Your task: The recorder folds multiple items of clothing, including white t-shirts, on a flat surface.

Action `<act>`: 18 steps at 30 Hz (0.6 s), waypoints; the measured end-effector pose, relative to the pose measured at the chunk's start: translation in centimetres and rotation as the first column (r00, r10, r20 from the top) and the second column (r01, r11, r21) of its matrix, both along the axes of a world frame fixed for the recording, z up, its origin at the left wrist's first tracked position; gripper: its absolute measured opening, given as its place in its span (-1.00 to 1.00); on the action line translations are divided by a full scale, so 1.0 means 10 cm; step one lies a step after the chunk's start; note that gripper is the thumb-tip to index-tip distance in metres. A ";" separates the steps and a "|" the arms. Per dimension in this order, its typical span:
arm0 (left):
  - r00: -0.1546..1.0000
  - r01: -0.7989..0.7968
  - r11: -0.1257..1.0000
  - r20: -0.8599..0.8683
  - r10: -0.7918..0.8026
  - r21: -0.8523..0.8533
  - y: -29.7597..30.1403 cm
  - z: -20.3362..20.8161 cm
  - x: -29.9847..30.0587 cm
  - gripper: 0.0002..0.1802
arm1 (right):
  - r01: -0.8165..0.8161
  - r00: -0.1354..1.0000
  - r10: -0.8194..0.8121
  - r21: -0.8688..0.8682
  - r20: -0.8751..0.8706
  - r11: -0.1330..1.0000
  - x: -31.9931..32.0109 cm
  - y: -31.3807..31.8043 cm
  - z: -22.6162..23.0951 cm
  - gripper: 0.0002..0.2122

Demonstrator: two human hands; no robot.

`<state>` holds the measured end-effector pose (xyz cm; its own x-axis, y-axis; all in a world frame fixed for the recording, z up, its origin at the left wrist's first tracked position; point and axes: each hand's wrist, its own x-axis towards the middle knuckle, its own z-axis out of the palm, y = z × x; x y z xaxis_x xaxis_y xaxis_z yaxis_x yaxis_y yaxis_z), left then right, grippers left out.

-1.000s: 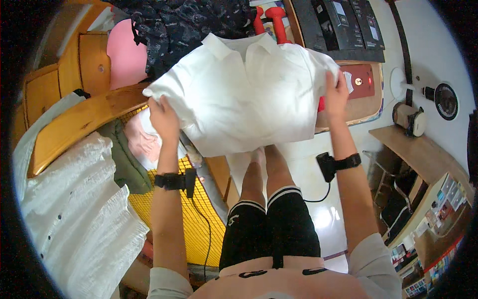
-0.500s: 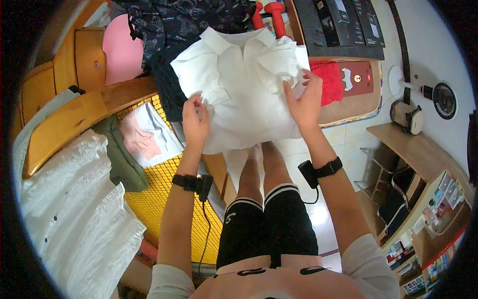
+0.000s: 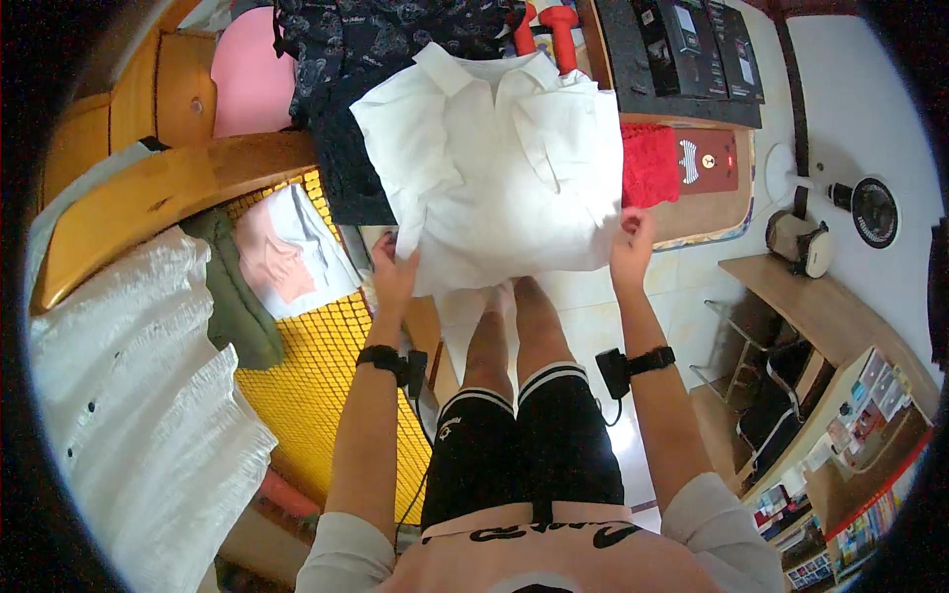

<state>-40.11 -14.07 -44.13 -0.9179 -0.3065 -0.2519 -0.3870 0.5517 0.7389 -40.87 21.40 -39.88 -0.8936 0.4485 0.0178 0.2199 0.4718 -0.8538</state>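
Observation:
A white collared shirt (image 3: 514,188) lies spread before me, its collar at the far end and its lower edge overhanging toward my legs. My left hand (image 3: 393,279) is at the shirt's near left side, thumb and fingers closed around its edge. Across from it, my right hand (image 3: 631,249) has curled fingers at the near right edge; the cloth between them is only partly visible. The shirt's sides look folded inward, with creases down the front. Dark patterned cloth (image 3: 395,35) and black cloth (image 3: 346,148) lie beyond and to the left of it.
At left, a wooden armrest (image 3: 178,188) borders a yellow mesh seat (image 3: 326,395) bearing a folded pink-and-white garment (image 3: 282,257), an olive garment (image 3: 232,296) and white cloth (image 3: 148,415). Far right are red dumbbells (image 3: 563,40), black boxes (image 3: 682,49) and red cloth (image 3: 649,163).
Both hands have moved nearer me, from the shirt's sleeves to its lower side edges. The sleeve parts that were bunched on top now lie flatter.

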 end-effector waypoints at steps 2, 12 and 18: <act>0.925 0.220 0.969 0.338 -0.172 -0.109 -0.17 -0.10 0.16 -0.40 | 0.098 0.927 -0.117 0.072 0.356 0.993 0.27 0.11 -0.18 -0.70; 0.727 0.355 0.926 0.661 -0.186 -0.130 -0.52 -0.68 1.09 -0.42 | -0.343 0.773 0.291 -0.015 0.564 0.939 0.94 0.38 -0.83 -0.45; 0.786 0.146 0.989 0.607 -0.118 0.003 -0.89 -0.52 1.50 -0.54 | -0.250 0.684 0.190 -0.019 0.704 0.968 0.99 0.12 -0.73 -0.47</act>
<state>-25.09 -22.98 -49.35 -0.6150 -0.2165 -0.7583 -0.6672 0.6553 0.3541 -30.92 22.60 -47.16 -0.7358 0.2615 -0.6246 0.6175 0.6378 -0.4604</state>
